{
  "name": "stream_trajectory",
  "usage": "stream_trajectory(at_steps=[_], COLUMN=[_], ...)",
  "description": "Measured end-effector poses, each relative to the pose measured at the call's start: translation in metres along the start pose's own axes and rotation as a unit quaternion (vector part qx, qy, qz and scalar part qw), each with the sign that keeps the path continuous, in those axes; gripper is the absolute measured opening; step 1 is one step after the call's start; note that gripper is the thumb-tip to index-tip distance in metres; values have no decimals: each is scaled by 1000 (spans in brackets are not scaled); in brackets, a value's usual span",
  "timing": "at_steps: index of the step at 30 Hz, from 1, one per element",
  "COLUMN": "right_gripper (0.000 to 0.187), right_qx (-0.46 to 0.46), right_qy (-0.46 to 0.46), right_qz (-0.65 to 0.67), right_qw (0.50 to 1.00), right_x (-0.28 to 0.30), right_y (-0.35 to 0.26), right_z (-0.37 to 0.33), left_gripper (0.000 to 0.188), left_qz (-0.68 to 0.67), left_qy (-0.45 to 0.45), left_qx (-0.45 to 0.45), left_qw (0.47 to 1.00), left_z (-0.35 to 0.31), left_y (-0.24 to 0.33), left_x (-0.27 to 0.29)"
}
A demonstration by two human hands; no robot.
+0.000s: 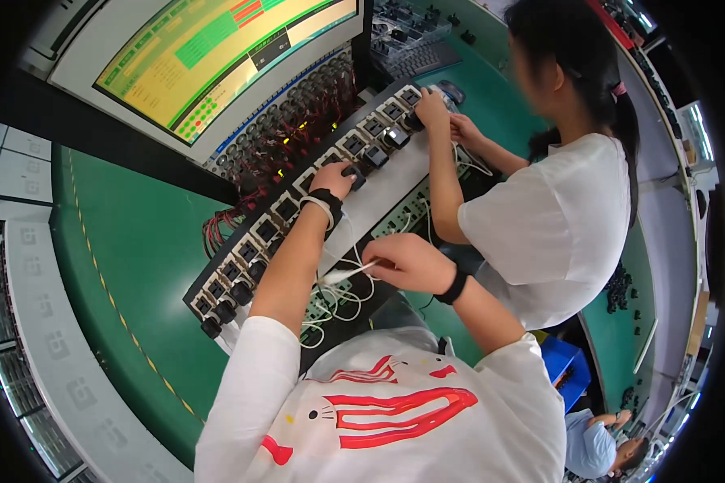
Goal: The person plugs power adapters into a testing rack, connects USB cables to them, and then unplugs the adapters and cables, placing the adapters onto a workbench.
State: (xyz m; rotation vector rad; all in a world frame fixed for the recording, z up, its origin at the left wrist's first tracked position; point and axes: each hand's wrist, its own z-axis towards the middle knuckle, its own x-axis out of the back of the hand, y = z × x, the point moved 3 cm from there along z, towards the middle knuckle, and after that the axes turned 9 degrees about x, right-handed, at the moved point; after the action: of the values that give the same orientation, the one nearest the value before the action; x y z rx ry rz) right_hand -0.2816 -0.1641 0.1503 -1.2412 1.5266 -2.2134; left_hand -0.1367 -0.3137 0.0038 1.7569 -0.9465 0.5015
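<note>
My left hand (333,180), with a black band and a pale bracelet at the wrist, is closed around a black power adapter (353,176) at a long row of sockets (286,208). My fingers partly hide the adapter. Lower and to the right, my right hand (409,263) pinches a white cable (368,266), its thumb and fingers pressed together. Loose white cables (330,304) hang and tangle below that hand, in front of the row. More black adapters (240,291) sit in sockets at the near left end, and others (374,155) stand farther right.
A co-worker (552,217) in a white shirt works at the row's far right end, both hands on it. Behind the sockets are a lit monitor (242,56) and dense red wiring (286,137). A blue bin (565,366) stands at lower right.
</note>
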Motion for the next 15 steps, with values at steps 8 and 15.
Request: stream_trajectory(at_steps=[8,15], right_gripper=[30,34], right_qx=[-118,-274], right_qy=[321,306], right_qz=[425,136], right_qw=[838,902], right_x=[12,-67], right_y=[45,206], right_z=[4,25], left_gripper=[42,41], left_qz=[-15,-29], left_qy=[-1,5], left_qx=[1,11], left_qw=[1000,1000], left_z=[5,0], left_y=[-4,1], left_x=[-2,-4])
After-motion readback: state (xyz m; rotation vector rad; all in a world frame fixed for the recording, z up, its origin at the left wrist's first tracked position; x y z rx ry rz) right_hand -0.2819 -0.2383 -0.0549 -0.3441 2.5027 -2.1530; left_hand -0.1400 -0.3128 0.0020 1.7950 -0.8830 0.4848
